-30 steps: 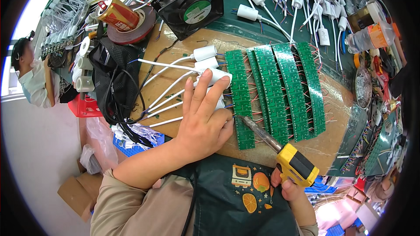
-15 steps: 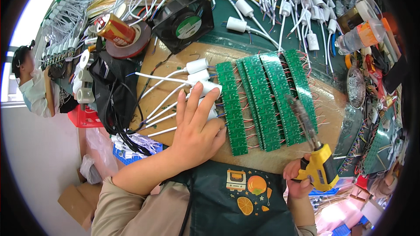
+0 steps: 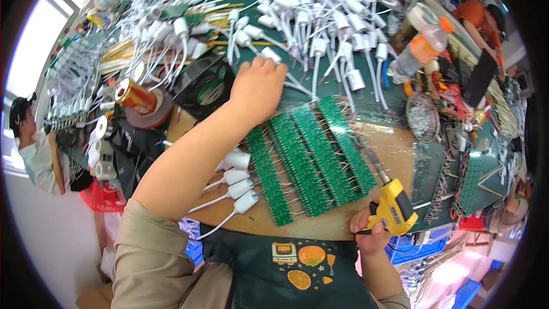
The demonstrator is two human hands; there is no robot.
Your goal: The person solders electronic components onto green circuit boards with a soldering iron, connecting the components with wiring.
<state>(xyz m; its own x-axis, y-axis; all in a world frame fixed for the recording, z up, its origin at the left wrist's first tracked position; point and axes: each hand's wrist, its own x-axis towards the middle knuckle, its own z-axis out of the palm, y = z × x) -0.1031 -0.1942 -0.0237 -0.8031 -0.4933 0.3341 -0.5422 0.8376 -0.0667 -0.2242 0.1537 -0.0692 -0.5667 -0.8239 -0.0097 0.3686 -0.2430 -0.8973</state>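
Note:
My left hand (image 3: 260, 86) reaches over the far side of the boards, its fingers curled down beside a white cylindrical housing with a cable (image 3: 270, 55). The fingertips are hidden, so whether they grip it cannot be seen. My right hand (image 3: 369, 229) is wrapped round the handle of a yellow and black soldering gun (image 3: 397, 209), whose metal tip points toward the rightmost board. Strips of green circuit boards (image 3: 311, 160) lie side by side on a brown work board (image 3: 234, 220), with thin wires between them. Several white cabled housings (image 3: 239, 189) lie left of the strips, partly under my left forearm.
A black fan (image 3: 203, 86) and a red-gold can (image 3: 134, 96) on a round spool stand left. Heaped white cabled housings (image 3: 309, 8) cover the far table. A plastic bottle (image 3: 420, 51) and a clear dish (image 3: 423, 115) are at right. Other people sit at left and far right.
My left hand has left the white housings beside the boards and moved up and away, to the far heap. The view has shifted; the soldering gun stays in my right hand.

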